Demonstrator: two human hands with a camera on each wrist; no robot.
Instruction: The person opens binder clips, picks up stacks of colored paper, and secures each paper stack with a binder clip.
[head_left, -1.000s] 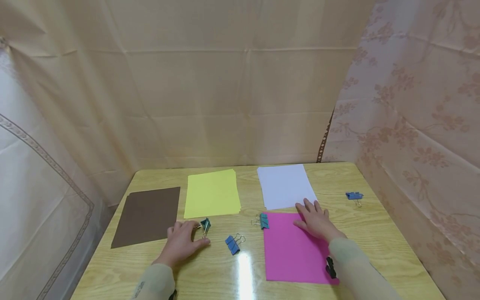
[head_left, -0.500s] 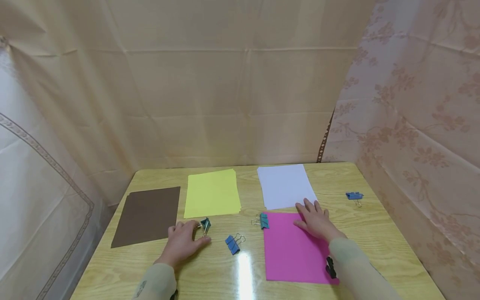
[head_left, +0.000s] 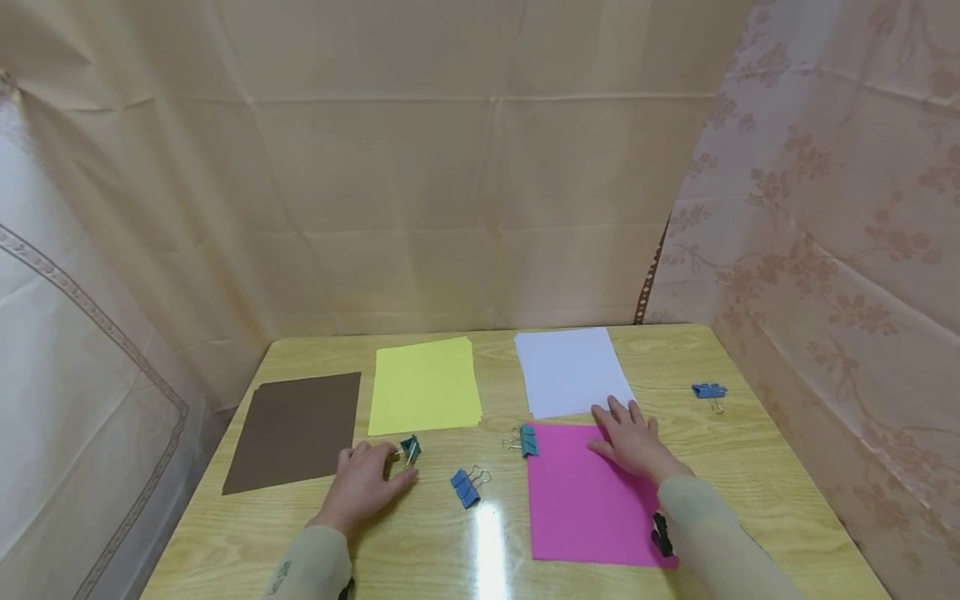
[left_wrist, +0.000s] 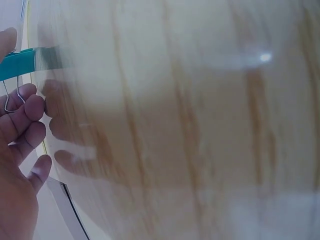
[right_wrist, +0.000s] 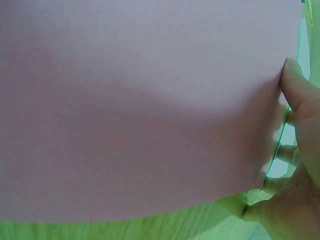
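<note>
In the head view my left hand point(head_left: 363, 483) pinches a teal binder clip point(head_left: 410, 450) between thumb and fingers, low over the table. The left wrist view has the teal clip point(left_wrist: 17, 64) between the thumb and the curled fingers, with its wire handle against the fingers. My right hand point(head_left: 633, 442) rests on the upper right part of the pink paper stack point(head_left: 585, 500), fingers spread toward the white paper. A second teal binder clip point(head_left: 528, 442) grips the pink stack's upper left edge. In the right wrist view the pink paper point(right_wrist: 150, 125) fills most of the frame.
A blue binder clip point(head_left: 466, 488) lies between the hands, and another blue binder clip point(head_left: 708, 391) lies far right. Brown paper point(head_left: 296, 433), yellow paper point(head_left: 424, 387) and white paper point(head_left: 573, 372) lie along the back of the wooden table point(head_left: 420, 550). Curtains point(head_left: 480, 208) surround it.
My left thumb has drawn slightly closer to the fingers, and the teal clip in that hand has tilted a little. The right hand and the papers have stayed put.
</note>
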